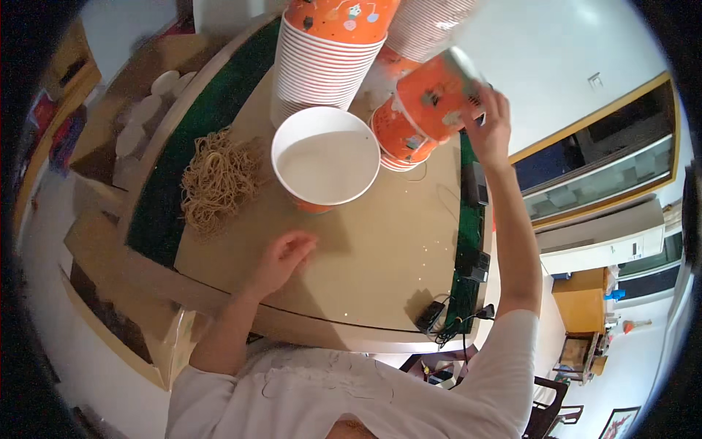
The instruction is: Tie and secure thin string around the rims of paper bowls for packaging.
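Observation:
An orange patterned paper bucket (436, 99) is tilted at the upper right, and its upper end is blurred. My right hand (488, 128) grips its right side, thumb and fingers at its edge. It overlaps a short stack of orange buckets (401, 137) standing on the table. In front of me a white-lined paper bucket (327, 164) stands upright, its mouth facing up and nothing visible inside. My left hand (287, 257) hovers over the table below that bucket, apart from it. Its fingers are loosely bent and slightly blurred, with nothing seen between them.
Tall nested bucket stacks (322, 69) rise at the back, one with white rims. A tangle of tan rubber bands (219, 179) lies left on the table (365, 271). Black power adapters (431, 314) and cables line the right edge. Open cardboard boxes (117, 278) stand at the left.

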Demonstrator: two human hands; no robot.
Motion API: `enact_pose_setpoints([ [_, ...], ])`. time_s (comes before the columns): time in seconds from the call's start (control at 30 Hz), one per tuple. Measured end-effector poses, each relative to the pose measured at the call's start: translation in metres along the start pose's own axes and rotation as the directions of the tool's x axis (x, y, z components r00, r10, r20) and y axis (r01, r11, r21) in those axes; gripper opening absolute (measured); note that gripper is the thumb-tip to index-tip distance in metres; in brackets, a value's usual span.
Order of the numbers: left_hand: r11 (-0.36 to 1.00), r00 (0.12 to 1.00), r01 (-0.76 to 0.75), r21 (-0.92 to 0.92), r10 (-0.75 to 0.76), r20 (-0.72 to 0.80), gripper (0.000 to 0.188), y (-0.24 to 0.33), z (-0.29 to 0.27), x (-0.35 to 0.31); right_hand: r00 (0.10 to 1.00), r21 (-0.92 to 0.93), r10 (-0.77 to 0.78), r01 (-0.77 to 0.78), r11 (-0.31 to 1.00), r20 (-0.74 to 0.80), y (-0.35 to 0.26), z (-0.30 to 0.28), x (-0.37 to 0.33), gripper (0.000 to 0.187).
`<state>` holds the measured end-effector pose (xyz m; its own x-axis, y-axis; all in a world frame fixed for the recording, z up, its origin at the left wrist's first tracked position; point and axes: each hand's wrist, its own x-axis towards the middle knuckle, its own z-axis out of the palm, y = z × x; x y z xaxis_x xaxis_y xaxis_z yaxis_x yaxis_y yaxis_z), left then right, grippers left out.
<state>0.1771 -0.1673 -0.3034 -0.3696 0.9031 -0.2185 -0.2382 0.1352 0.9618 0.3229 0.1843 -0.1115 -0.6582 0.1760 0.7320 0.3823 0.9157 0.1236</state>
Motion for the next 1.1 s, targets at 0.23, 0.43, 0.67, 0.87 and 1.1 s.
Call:
enact_pose_setpoints([
  [0.23, 0.999, 0.998, 0.037, 0.037, -0.035, -0.050, 0.018, 0.021, -0.013, 0.005, 0.956, 0.123, -0.103, 0.071, 0.990, 0.273, -0.028, 0.033, -0.045, 0.064],
  [0.43, 0.966, 0.997, 0.052, 0.253, -0.037, -0.062, 0.018, 0.037, -0.005, -0.008, 0.924, 0.296, -0.196, 0.096, 0.950, 0.329, -0.110, 0.009, -0.048, 0.077],
  [0.67, 0.930, 0.990, -0.106, 0.353, 0.131, -0.048, 0.016, 0.018, -0.016, -0.039, 0.906, 0.346, -0.139, -0.008, 0.938, 0.399, -0.199, -0.011, -0.066, 0.016],
  [0.87, 0.750, 0.905, -0.185, 0.635, 0.381, -0.187, 0.010, -0.005, -0.067, -0.046, 0.874, 0.256, -0.058, -0.077, 0.964, 0.482, -0.218, -0.074, -0.122, 0.021],
  [1.1, 0.063, 0.805, -0.278, 0.959, 0.560, 0.197, 0.005, 0.034, -0.103, -0.005, 0.879, 0.302, 0.097, -0.261, 0.917, 0.467, -0.239, -0.103, -0.138, 0.035],
])
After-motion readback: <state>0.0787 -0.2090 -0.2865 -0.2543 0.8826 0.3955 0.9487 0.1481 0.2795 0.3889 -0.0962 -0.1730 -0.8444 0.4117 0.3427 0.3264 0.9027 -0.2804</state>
